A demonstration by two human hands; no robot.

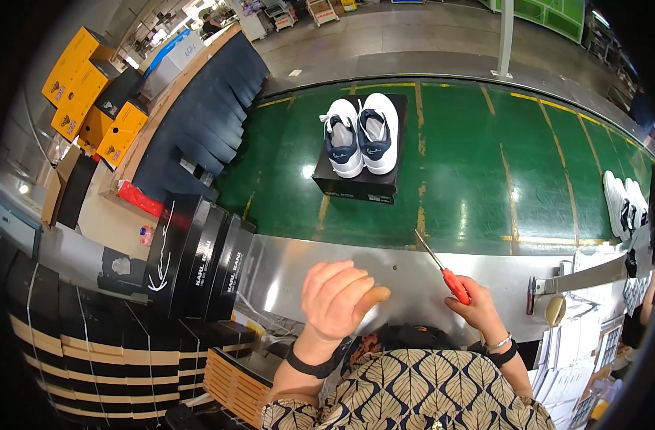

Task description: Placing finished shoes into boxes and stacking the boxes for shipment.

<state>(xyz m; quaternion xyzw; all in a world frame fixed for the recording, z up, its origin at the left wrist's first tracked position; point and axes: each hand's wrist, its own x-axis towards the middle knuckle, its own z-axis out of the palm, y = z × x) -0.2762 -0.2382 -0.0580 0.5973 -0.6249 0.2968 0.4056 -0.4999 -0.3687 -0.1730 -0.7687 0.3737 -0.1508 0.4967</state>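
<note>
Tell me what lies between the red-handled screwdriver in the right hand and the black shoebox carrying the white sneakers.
In the head view, only bare green conveyor belt and its metal edge separate the red-handled screwdriver from the black shoebox.

Your right hand holds a screwdriver with a red handle and silver shaft. Your left hand wears a black wrist strap. Your top is patterned — cream leaves on dark navy. The conveyor belt is green with worn yellow lines. A black shoebox carries white sneakers with navy linings. The boxes far left are orange-yellow and black — the stacked shoeboxes are black with white lettering.
</note>
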